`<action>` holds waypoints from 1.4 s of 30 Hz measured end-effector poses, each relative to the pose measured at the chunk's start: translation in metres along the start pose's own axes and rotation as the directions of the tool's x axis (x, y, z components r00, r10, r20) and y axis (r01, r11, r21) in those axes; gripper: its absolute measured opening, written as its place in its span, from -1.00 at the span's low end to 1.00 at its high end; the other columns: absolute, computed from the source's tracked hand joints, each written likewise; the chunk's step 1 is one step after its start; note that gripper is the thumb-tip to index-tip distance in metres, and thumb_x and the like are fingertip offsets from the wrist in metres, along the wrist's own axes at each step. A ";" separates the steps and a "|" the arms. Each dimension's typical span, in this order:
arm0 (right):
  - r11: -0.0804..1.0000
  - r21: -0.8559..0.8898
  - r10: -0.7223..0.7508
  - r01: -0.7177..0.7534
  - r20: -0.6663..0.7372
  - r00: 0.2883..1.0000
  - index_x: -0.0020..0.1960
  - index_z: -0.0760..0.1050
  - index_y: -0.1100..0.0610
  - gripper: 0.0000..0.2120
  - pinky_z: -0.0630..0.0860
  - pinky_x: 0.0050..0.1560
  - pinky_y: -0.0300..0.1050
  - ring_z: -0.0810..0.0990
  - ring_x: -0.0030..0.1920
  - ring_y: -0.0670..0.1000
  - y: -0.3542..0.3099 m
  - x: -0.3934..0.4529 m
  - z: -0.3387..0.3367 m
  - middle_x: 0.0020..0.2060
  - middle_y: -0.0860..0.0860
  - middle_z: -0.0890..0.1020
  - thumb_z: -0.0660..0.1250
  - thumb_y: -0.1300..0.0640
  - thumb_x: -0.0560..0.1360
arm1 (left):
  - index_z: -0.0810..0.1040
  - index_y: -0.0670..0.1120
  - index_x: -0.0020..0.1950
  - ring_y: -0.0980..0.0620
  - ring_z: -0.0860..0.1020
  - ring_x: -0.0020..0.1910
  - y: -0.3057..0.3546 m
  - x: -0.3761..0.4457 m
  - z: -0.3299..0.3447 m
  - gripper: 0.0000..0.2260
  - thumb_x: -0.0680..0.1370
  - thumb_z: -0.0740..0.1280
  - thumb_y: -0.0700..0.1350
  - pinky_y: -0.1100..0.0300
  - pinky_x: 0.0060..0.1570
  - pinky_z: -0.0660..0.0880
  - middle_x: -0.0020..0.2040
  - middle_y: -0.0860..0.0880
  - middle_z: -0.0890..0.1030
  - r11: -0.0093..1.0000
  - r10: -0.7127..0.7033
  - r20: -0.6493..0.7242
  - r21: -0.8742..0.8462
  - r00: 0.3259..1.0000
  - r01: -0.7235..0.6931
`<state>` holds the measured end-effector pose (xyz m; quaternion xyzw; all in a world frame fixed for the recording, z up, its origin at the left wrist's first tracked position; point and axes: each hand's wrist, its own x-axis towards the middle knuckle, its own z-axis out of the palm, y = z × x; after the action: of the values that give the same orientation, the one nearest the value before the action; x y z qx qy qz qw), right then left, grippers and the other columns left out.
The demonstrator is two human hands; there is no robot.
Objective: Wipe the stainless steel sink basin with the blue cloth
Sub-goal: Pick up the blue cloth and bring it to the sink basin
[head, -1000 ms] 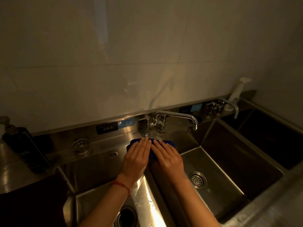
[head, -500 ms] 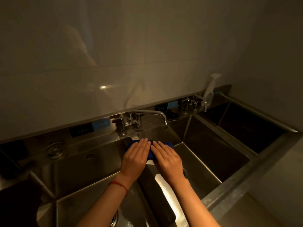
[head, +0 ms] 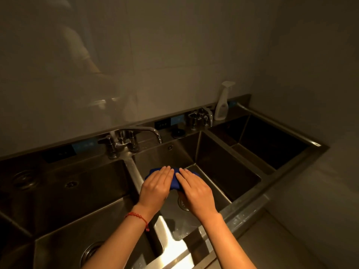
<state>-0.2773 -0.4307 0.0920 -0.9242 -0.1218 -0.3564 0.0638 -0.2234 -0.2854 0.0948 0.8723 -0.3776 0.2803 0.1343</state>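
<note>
The blue cloth (head: pixel 175 180) lies folded inside the middle stainless steel basin (head: pixel 165 154), near its left wall and just below the back wall. My left hand (head: pixel 156 189) and my right hand (head: pixel 196 192) press flat on it side by side, fingers pointing away from me and fingertips almost touching. Only the cloth's middle strip and far edges show between and beyond the hands. The basin's drain (head: pixel 182 203) is partly hidden under my right hand.
A swivel faucet (head: pixel 144 131) stands behind the divider (head: pixel 134 171) between the left basin (head: pixel 77 191) and the middle one. To the right are two more basins (head: pixel 223 162), a second faucet (head: pixel 203 115) and a white spray bottle (head: pixel 223 105) by the wall.
Both hands have slid the cloth from the far end of the divider rightward and down into the middle basin. The view has swung to the right.
</note>
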 end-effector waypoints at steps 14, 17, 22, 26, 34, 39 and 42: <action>0.954 -0.006 0.299 -0.300 0.100 0.949 0.16 0.55 0.18 -0.64 0.52 0.09 -0.01 0.60 0.11 0.08 0.048 -0.041 0.006 0.10 0.12 0.63 0.21 -0.02 0.50 | 0.70 -0.29 -0.05 -0.10 0.72 -0.15 0.019 0.019 0.048 -0.37 -0.12 0.67 -0.32 0.04 -0.21 0.65 -0.12 -0.19 0.72 1.000 0.014 0.149 -0.005 0.989 -0.013; 0.935 -0.053 0.354 -0.350 0.116 0.928 0.15 0.55 0.18 -0.66 0.52 0.09 0.05 0.60 0.11 0.10 0.058 -0.050 0.018 0.10 0.13 0.63 0.40 0.04 0.43 | 0.70 -0.29 -0.04 -0.11 0.72 -0.15 0.017 0.021 0.065 -0.37 -0.10 0.67 -0.32 0.03 -0.22 0.65 -0.13 -0.18 0.72 1.000 0.021 0.178 -0.021 0.984 -0.017; 0.900 -0.118 0.435 -0.419 0.173 0.884 0.14 0.55 0.17 -0.67 0.47 0.15 0.09 0.59 0.12 0.09 0.068 -0.060 0.036 0.11 0.13 0.62 0.42 0.06 0.42 | 0.70 -0.28 -0.03 -0.11 0.72 -0.17 0.011 0.027 0.093 -0.38 -0.08 0.68 -0.30 0.05 -0.23 0.65 -0.12 -0.19 0.72 0.998 0.031 0.252 -0.056 0.967 -0.017; 0.879 -0.136 0.478 -0.458 0.232 0.847 0.11 0.57 0.18 -0.69 0.44 0.18 0.14 0.59 0.11 0.11 0.068 -0.063 0.051 0.09 0.14 0.63 0.41 0.07 0.43 | 0.71 -0.24 -0.03 -0.11 0.72 -0.20 0.005 0.030 0.111 -0.36 -0.10 0.68 -0.29 0.08 -0.28 0.64 -0.13 -0.20 0.72 0.998 0.030 0.318 -0.058 0.948 -0.012; 0.852 -0.105 0.515 -0.512 0.337 0.788 0.18 0.52 0.22 -0.69 0.29 0.31 0.16 0.52 0.21 0.16 0.071 -0.068 0.073 0.16 0.18 0.58 0.27 0.07 0.52 | 0.72 -0.22 -0.05 -0.11 0.72 -0.23 -0.001 0.027 0.142 -0.38 -0.10 0.69 -0.26 0.08 -0.32 0.63 -0.15 -0.19 0.72 0.997 0.040 0.413 -0.082 0.910 -0.007; 0.844 -0.102 0.510 -0.527 0.456 0.729 0.35 0.35 0.15 -0.58 -0.03 0.45 0.00 0.28 0.40 0.07 0.075 -0.073 0.086 0.35 0.12 0.40 0.04 -0.03 0.60 | 0.71 -0.22 -0.06 -0.13 0.72 -0.22 -0.005 0.022 0.160 -0.38 -0.10 0.69 -0.27 0.05 -0.32 0.64 -0.15 -0.21 0.72 0.997 0.015 0.446 -0.078 0.895 0.023; 0.843 -0.120 0.512 -0.525 0.480 0.712 0.36 0.34 0.14 -0.57 -0.07 0.45 -0.01 0.25 0.41 0.06 0.078 -0.077 0.093 0.37 0.10 0.39 0.00 -0.05 0.60 | 0.70 -0.24 -0.06 -0.15 0.71 -0.21 -0.006 0.019 0.172 -0.38 -0.10 0.68 -0.29 0.02 -0.31 0.64 -0.15 -0.23 0.71 0.997 0.003 0.460 -0.075 0.888 0.036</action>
<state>-0.2509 -0.5004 -0.0309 -0.9794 0.1256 -0.0743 0.1395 -0.1414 -0.3691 -0.0326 0.9108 -0.4023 0.0492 0.0790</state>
